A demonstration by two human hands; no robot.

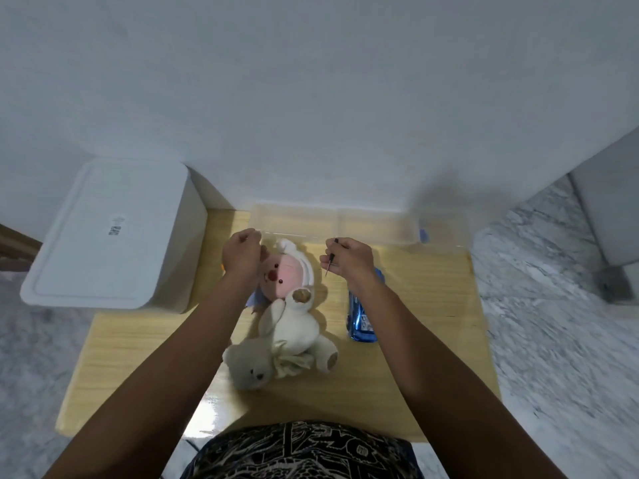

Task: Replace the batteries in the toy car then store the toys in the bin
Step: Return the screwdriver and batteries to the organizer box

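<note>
My left hand (242, 255) is curled round a small orange toy (223, 266), almost all of it hidden by the fingers, so I cannot tell if it is the car. My right hand (349, 259) pinches a thin black screwdriver (331, 258) with its tip pointing down. Both hands hover over the far half of the wooden table (415, 340). A blue battery pack (361, 314) lies under my right wrist. Between my arms lie a white plush doll with a pink face (294, 305) and a grey teddy bear (247, 366). A clear plastic bin (332, 221) stands by the wall.
A white lidded box (103, 233) stands at the table's far left corner. A bit of blue-purple material (253, 299) shows under my left forearm. The white wall rises right behind the table, and marble floor (553, 323) surrounds it.
</note>
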